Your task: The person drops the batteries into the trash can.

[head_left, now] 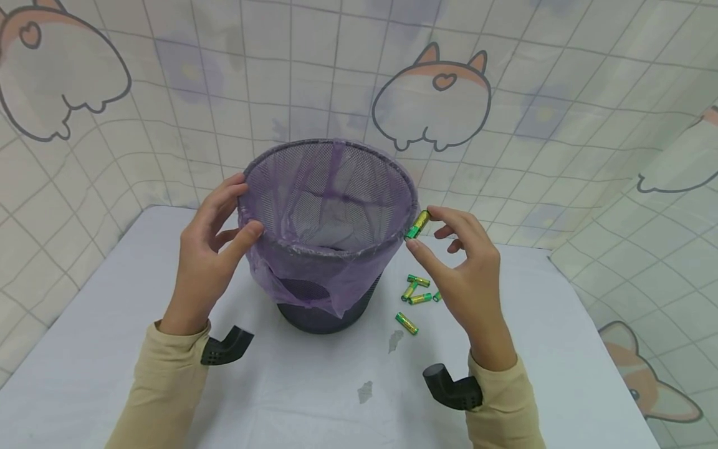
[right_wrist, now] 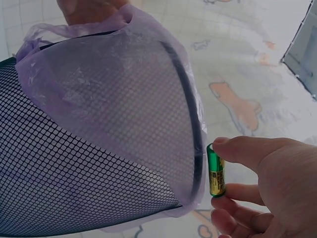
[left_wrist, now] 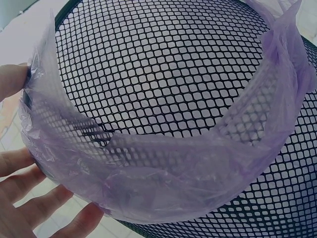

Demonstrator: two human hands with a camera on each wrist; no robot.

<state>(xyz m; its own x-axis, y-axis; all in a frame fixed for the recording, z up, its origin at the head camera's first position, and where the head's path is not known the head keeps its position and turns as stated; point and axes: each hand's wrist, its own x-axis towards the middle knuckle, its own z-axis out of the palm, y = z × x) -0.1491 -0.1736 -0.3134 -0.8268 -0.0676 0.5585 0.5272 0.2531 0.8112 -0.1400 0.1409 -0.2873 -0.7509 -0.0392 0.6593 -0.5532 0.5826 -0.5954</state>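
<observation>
A dark mesh wastebasket (head_left: 314,321) stands tilted on the table, lined with a thin purple plastic bag (head_left: 342,284) folded over its rim. My left hand (head_left: 210,243) grips the rim at the left, thumb and fingers on the bag's edge, as the left wrist view (left_wrist: 29,198) also shows. At the basket's right rim my right hand (head_left: 465,262) pinches a green and gold battery (head_left: 417,224) by its ends, between thumb and fingers. In the right wrist view that battery (right_wrist: 216,171) is just outside the bag-covered rim. The bottom of the basket's inside is partly hidden.
Several more green and gold batteries (head_left: 419,299) lie on the white tabletop (head_left: 314,399) right of the basket, one partly behind my right hand. Two grey patches (head_left: 365,392) mark the cloth. A tile-patterned curtain (head_left: 325,68) rises behind the table.
</observation>
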